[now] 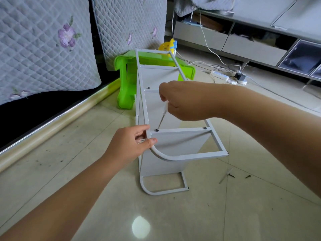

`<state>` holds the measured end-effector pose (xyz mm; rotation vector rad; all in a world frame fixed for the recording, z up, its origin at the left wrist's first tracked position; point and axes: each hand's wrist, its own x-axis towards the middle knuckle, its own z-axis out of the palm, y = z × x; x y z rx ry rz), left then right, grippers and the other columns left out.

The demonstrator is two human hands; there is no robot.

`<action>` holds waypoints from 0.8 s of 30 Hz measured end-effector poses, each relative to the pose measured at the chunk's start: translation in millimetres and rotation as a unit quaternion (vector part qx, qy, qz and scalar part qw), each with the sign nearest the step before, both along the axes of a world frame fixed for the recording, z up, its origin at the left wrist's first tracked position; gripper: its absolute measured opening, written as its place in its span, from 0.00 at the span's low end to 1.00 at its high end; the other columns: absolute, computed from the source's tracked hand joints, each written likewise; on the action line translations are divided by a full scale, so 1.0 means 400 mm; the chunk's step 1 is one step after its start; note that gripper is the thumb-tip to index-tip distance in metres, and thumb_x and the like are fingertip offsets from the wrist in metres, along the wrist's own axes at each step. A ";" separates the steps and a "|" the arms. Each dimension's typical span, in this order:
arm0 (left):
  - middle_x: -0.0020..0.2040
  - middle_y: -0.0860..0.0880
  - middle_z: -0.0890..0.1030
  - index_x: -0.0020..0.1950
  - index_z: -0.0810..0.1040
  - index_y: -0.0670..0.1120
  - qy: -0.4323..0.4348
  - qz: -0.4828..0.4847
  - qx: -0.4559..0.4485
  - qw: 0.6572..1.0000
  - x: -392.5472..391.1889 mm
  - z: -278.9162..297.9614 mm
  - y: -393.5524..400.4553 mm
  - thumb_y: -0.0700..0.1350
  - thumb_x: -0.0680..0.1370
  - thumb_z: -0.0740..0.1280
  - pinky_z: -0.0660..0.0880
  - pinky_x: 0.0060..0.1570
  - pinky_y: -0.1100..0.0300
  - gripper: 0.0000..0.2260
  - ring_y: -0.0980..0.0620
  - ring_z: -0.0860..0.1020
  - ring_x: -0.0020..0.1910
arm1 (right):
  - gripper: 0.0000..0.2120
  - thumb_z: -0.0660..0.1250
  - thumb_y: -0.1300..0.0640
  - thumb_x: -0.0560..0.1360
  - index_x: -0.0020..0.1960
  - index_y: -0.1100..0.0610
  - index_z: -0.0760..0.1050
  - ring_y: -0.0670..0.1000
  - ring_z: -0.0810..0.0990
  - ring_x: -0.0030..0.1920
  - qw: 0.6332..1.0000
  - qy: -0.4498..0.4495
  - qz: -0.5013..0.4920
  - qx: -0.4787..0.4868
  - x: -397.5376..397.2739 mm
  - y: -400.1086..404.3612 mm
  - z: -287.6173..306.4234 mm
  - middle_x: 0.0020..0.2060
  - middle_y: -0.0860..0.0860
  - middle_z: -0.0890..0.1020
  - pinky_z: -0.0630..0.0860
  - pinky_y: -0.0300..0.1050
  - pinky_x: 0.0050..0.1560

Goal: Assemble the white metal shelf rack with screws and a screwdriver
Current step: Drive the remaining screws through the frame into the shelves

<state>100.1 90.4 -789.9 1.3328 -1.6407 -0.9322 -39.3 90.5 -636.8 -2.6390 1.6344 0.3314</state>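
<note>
Left hand (pixel 132 141) grips rack (pixel 173 140); right hand (pixel 178 100) pinches screwdriver (pixel 163 117).

The screwdriver (pixel 164 113) handle is hidden inside the right hand (pixel 180 100), its shaft blurred.

Shelf rack (pixel 180 131): white painted metal tube and flat panels, smooth, satin to matt.
Screws (pixel 248 176): dark metal, dull.
Screwdriver (pixel 162 119): thin bare metal shaft, pale translucent plastic handle.
Stool (pixel 125 84): bright green plastic, glossy.
Floor (pixel 225 214): pale tiles, polished, reflecting light.
Cover (pixel 43 46): grey quilted cloth, floral, soft and matt.
</note>
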 end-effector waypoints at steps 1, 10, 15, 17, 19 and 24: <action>0.57 0.44 0.80 0.63 0.77 0.42 -0.005 0.000 -0.002 1.000 -0.001 0.001 -0.001 0.40 0.70 0.74 0.70 0.48 0.78 0.22 0.57 0.78 0.53 | 0.09 0.53 0.62 0.79 0.58 0.60 0.66 0.50 0.65 0.45 1.000 -0.001 0.003 0.004 -0.002 -0.004 0.003 0.50 0.55 0.71 0.62 0.42 0.44; 0.59 0.46 0.79 0.65 0.74 0.44 -0.078 -0.005 0.000 0.997 0.003 0.008 -0.016 0.45 0.71 0.72 0.71 0.59 0.61 0.23 0.52 0.78 0.58 | 0.23 0.49 0.46 0.81 0.31 0.56 0.56 0.53 0.65 0.41 0.996 0.047 -0.018 -0.072 0.037 -0.007 0.003 0.30 0.49 0.60 0.62 0.45 0.40; 0.67 0.50 0.73 0.66 0.74 0.46 -0.129 -0.007 -0.014 0.992 0.004 0.015 -0.020 0.48 0.73 0.71 0.68 0.62 0.63 0.22 0.53 0.73 0.64 | 0.20 0.48 0.50 0.81 0.32 0.55 0.55 0.54 0.63 0.41 0.997 0.003 -0.035 -0.063 0.024 -0.030 0.001 0.31 0.49 0.60 0.59 0.43 0.41; 0.69 0.50 0.70 0.65 0.74 0.46 -0.135 -0.013 -0.023 0.990 0.002 0.016 -0.021 0.48 0.72 0.71 0.67 0.65 0.60 0.22 0.53 0.71 0.66 | 0.15 0.50 0.55 0.81 0.36 0.57 0.59 0.53 0.63 0.41 0.999 -0.026 -0.011 -0.036 0.009 -0.038 0.002 0.31 0.48 0.61 0.57 0.41 0.40; 0.70 0.50 0.69 0.65 0.75 0.45 -0.135 -0.016 -0.026 0.990 0.003 0.015 -0.022 0.47 0.72 0.71 0.67 0.66 0.57 0.22 0.54 0.69 0.68 | 0.08 0.52 0.57 0.80 0.44 0.58 0.63 0.51 0.64 0.42 0.999 -0.034 0.018 -0.032 -0.003 -0.044 -0.001 0.33 0.49 0.64 0.57 0.40 0.38; 0.71 0.51 0.68 0.65 0.74 0.45 -0.147 -0.019 -0.033 0.988 0.002 0.015 -0.017 0.47 0.73 0.71 0.67 0.66 0.56 0.22 0.55 0.68 0.68 | 0.19 0.50 0.50 0.81 0.34 0.57 0.59 0.53 0.64 0.39 0.994 0.002 0.028 -0.109 -0.002 -0.036 -0.016 0.29 0.49 0.60 0.58 0.44 0.32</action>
